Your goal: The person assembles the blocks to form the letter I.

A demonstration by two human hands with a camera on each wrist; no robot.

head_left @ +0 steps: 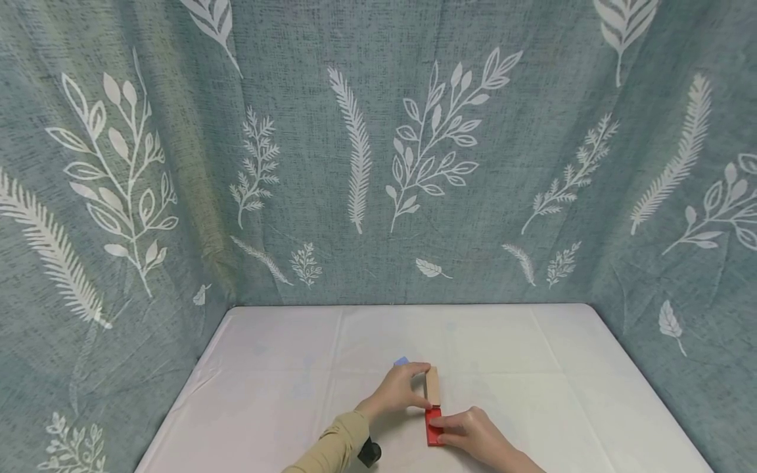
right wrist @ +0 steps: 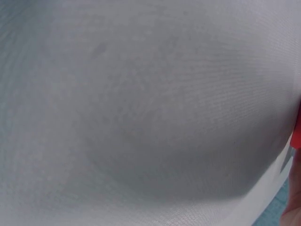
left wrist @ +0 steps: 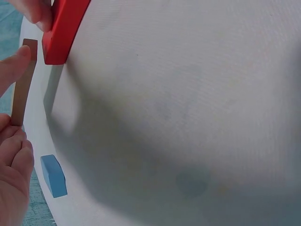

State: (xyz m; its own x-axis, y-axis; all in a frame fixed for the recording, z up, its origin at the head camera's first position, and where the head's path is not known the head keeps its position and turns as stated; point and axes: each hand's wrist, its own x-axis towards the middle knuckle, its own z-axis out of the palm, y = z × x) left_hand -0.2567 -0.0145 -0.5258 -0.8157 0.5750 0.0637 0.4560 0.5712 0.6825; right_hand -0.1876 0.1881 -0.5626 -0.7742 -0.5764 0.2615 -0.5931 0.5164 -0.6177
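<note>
A plain wooden block [head_left: 433, 386], long and narrow, is pinched end to end by my left hand [head_left: 397, 392], thumb at the near end and fingertips at the far end. My right hand [head_left: 478, 435] grips a red block [head_left: 434, 439] from its right side. In the head view the two blocks line up end to end; in the left wrist view a gap shows between the wooden block [left wrist: 22, 92] and the red block [left wrist: 66, 30]. Beyond the left hand lies a small blue block [head_left: 401, 361], partly hidden by it. Only a red corner [right wrist: 296, 134] shows in the right wrist view.
A pale cloth covers the table [head_left: 266, 394]. Green-blue curtains [head_left: 378, 263] with white leaf patterns hang behind it and at both sides. A black device [head_left: 369, 452] sits at the left wrist, by the tan sleeve [head_left: 337, 440].
</note>
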